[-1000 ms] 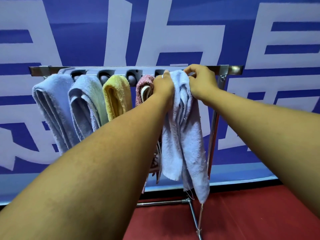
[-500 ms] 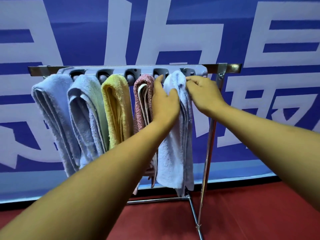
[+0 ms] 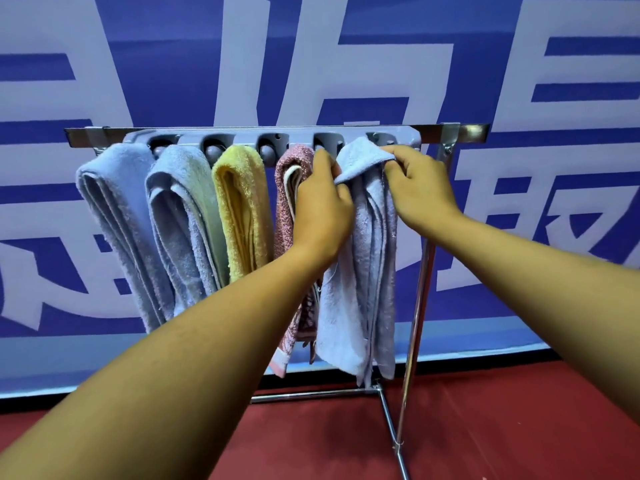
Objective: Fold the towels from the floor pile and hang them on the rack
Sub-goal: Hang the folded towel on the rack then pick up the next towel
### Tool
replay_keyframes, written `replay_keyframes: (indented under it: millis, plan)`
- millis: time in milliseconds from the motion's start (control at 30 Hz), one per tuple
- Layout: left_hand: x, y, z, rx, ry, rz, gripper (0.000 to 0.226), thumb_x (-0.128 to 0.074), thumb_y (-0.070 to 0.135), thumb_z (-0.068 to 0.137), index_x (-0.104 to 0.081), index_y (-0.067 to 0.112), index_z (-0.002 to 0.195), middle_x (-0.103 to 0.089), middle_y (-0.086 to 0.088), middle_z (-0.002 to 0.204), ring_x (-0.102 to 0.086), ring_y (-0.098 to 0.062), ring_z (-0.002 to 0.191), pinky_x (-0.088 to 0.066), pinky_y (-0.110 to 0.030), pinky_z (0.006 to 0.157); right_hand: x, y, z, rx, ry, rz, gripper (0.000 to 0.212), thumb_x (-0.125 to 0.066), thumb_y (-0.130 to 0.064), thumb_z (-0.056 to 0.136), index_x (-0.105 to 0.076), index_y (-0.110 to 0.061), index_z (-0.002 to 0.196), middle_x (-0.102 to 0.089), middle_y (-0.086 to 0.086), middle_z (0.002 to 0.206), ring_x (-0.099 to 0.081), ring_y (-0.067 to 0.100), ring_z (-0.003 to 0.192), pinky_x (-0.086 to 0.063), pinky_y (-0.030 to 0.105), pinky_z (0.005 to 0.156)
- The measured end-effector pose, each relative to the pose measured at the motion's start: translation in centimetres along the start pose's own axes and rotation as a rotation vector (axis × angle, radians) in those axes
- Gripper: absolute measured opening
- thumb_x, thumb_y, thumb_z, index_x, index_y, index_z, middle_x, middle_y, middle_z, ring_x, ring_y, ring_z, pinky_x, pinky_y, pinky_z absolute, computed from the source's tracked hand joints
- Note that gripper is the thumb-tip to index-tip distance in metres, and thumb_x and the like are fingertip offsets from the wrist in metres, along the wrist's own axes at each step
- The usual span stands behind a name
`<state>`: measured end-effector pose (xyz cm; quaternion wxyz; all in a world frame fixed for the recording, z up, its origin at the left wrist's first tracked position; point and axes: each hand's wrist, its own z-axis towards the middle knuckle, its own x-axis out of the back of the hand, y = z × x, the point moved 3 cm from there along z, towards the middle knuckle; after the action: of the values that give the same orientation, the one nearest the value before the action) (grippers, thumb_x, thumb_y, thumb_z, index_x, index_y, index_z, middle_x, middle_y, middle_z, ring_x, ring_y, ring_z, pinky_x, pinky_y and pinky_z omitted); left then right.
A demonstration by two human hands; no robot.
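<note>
A: Where's the task towel?

B: Pale lavender terry towel [image 3: 360, 271], hung at the rightmost slot of the grey plastic holder on the metal rack [image 3: 277, 135]. It sits right between the two hands. Long axis vertical, folded top up at the holder, loose ends pointing down toward the red floor [image 3: 485, 427].

A: Hands?

B: Left hand [image 3: 322, 206] curled around the towel's left edge near the top, thumb up against the fold. Right hand [image 3: 420, 187] pinches the top right flap, fingers bent over the cloth. Both have hold of the same towel.

A: Neighbours?

B: Just left of the left hand, touching it, a pink knit towel with a white edge [image 3: 289, 209]. Further left a yellow fluffy towel [image 3: 244, 209], then two more pale blue-grey folded towels [image 3: 183, 223] [image 3: 114, 216], all hanging vertical.

A: Room?

B: Right of the right hand there's the chrome upright post [image 3: 417, 306], near the towel's right edge but apart. Below the towel's hem, the rack's chrome base bars [image 3: 311, 395], hem just above. Behind everything, a blue banner with white characters [image 3: 346, 64].
</note>
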<state>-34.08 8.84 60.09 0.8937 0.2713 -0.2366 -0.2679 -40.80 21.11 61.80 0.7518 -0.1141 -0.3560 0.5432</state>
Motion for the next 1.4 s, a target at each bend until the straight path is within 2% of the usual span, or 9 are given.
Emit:
replay_keyframes:
  millis: [100, 200, 300, 367, 567, 700, 833, 1067, 1400]
  plan:
    - [-0.1, -0.1, -0.8, 0.057, -0.063, 0.025, 0.014, -0.041, -0.003, 0.089, -0.039, 0.010, 0.093, -0.047, 0.000, 0.069, -0.043, -0.007, 0.059, -0.025, -0.029, 0.052, -0.4, 0.3, -1.1, 0.006, -0.046, -0.052, 0.023, -0.043, -0.013, 0.096, -0.066, -0.012, 0.099, -0.060, 0.002, 0.069, -0.043, 0.008, 0.053, -0.031, 0.014, 0.046]
    - [-0.5, 0.2, -2.5, 0.120, -0.169, 0.031, 0.012, -0.047, 0.004, 0.091, -0.041, 0.011, 0.099, -0.051, -0.005, 0.075, -0.045, -0.019, 0.060, -0.031, -0.032, 0.054, -0.6, 0.7, -2.6, -0.021, -0.080, -0.131, 0.021, -0.046, -0.015, 0.096, -0.055, -0.013, 0.078, -0.051, 0.000, 0.060, -0.040, 0.011, 0.051, -0.031, 0.019, 0.047]
    - [-0.2, 0.3, -4.4, 0.166, -0.227, 0.043, 0.015, -0.053, 0.014, 0.092, -0.048, 0.009, 0.105, -0.056, -0.005, 0.092, -0.054, -0.023, 0.081, -0.035, -0.031, 0.064, -0.8, 1.2, -4.5, -0.062, -0.139, -0.175, 0.016, -0.050, -0.023, 0.095, -0.064, -0.015, 0.095, -0.064, -0.004, 0.082, -0.059, 0.017, 0.074, -0.050, 0.033, 0.068]
    - [0.5, 0.3, -5.7, 0.181, -0.257, 0.086, 0.016, -0.053, 0.020, 0.093, -0.051, 0.012, 0.106, -0.059, -0.002, 0.099, -0.056, -0.023, 0.090, -0.040, -0.031, 0.070, -0.6, 1.2, -5.9, -0.102, -0.165, -0.199, 0.018, -0.052, -0.028, 0.093, -0.066, -0.021, 0.103, -0.065, -0.009, 0.090, -0.061, 0.017, 0.087, -0.053, 0.037, 0.078]
    - [3.6, 1.2, -9.8, 0.130, -0.382, 0.456, 0.020, -0.049, 0.035, 0.094, -0.054, 0.022, 0.107, -0.068, 0.004, 0.103, -0.059, -0.023, 0.096, -0.037, -0.032, 0.069, -0.4, 0.5, -10.6, -0.203, -0.293, -0.332, 0.018, -0.051, -0.031, 0.090, -0.063, -0.025, 0.078, -0.064, -0.006, 0.074, -0.060, 0.022, 0.077, -0.052, 0.036, 0.068]
    - [6.6, 0.1, -15.5, 0.078, -0.437, 0.527, 0.016, -0.049, 0.035, 0.092, -0.053, 0.022, 0.101, -0.068, -0.001, 0.098, -0.060, -0.029, 0.095, -0.036, -0.033, 0.065, -1.6, -0.5, -16.7, -0.271, -0.444, -0.338, 0.015, -0.052, -0.029, 0.085, -0.063, -0.025, 0.077, -0.067, -0.006, 0.078, -0.062, 0.022, 0.080, -0.053, 0.037, 0.073]
    - [9.8, -2.7, -22.8, -0.083, -0.549, 0.695, 0.026, -0.051, 0.032, 0.091, -0.055, 0.018, 0.112, -0.060, -0.005, 0.109, -0.054, -0.033, 0.102, -0.038, -0.037, 0.074, -3.6, -1.0, -24.3, -0.285, -0.575, -0.368, 0.013, -0.053, -0.028, 0.083, -0.066, -0.025, 0.081, -0.069, 0.000, 0.083, -0.063, 0.027, 0.083, -0.053, 0.039, 0.076]
    - [14.6, -8.7, -35.4, 0.189, -0.776, 0.788, 0.033, -0.045, 0.036, 0.093, -0.048, 0.024, 0.123, -0.052, 0.003, 0.122, -0.047, -0.025, 0.112, -0.035, -0.034, 0.085, -7.6, -0.8, -36.8, -0.405, -0.808, -0.338, 0.017, -0.051, -0.023, 0.084, -0.067, -0.027, 0.082, -0.060, -0.010, 0.067, -0.061, 0.019, 0.076, -0.048, 0.029, 0.069]
    - [14.0, -19.0, -48.9, 0.563, -1.104, 0.796, 0.038, -0.049, 0.034, 0.092, -0.046, 0.024, 0.128, -0.050, -0.001, 0.131, -0.045, -0.027, 0.122, -0.040, -0.034, 0.092, -14.0, 7.2, -50.9, -0.628, -0.930, -0.260, 0.014, -0.056, -0.018, 0.084, -0.070, -0.017, 0.085, -0.071, 0.005, 0.091, -0.064, 0.027, 0.089, -0.051, 0.038, 0.080]
